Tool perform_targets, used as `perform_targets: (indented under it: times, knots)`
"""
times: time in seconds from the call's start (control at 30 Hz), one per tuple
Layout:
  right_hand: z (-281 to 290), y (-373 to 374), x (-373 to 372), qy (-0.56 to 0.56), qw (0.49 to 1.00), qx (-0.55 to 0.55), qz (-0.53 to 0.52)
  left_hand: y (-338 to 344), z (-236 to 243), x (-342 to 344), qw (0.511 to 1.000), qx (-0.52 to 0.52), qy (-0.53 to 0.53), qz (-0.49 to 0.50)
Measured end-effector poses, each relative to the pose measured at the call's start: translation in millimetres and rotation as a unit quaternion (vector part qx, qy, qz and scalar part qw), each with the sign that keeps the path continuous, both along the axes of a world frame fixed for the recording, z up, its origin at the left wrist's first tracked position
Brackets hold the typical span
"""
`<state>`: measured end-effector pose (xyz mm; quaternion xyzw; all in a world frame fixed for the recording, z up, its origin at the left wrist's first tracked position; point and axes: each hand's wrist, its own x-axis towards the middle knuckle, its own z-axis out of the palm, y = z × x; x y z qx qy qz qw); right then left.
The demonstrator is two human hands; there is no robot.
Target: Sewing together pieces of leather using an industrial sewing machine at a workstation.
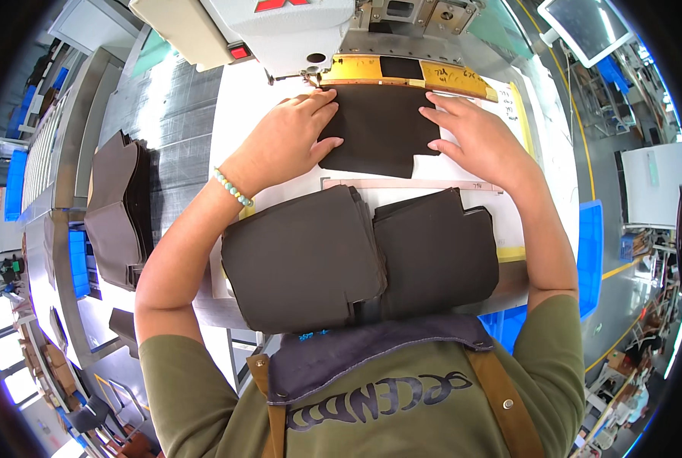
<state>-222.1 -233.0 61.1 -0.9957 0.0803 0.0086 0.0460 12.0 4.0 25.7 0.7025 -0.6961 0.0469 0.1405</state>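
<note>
A flat dark-brown fabric or leather panel [379, 130] lies on the white work surface, its far edge against a yellow bar [448, 77] under the machine head. My left hand [295, 137] rests at the panel's left edge, fingers stretched out and thumb spread, a beaded bracelet on the wrist. At the right edge lies my right hand [478, 133], its fingertips touching the panel and its fingers apart. Nearer me are two stacks of similar dark pieces, a left stack [303, 256] and a right stack [436, 256]; they touch side by side.
A large white sewing machine head [287, 30] stands just beyond my left hand. Another stack of dark pieces [120, 214] sits to the left on the metal table [181, 114]. A pink strip [417, 185] lies between panel and stacks. A blue bin [590, 259] is at the right.
</note>
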Motion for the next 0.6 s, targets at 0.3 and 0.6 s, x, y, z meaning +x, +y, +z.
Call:
perform_targets:
  times: [0.3, 0.6]
  knots:
    - [4.4, -2.0, 3.3, 0.04, 0.999, -0.003, -0.009, -1.3, -4.9, 2.1, 1.0, -0.009, -0.012, -0.003]
    - [8.9, -2.8, 1.6, 0.024, 1.0, 0.01, 0.007, 2.0, -0.2, -5.0, 0.999, 0.003, -0.045, 0.02]
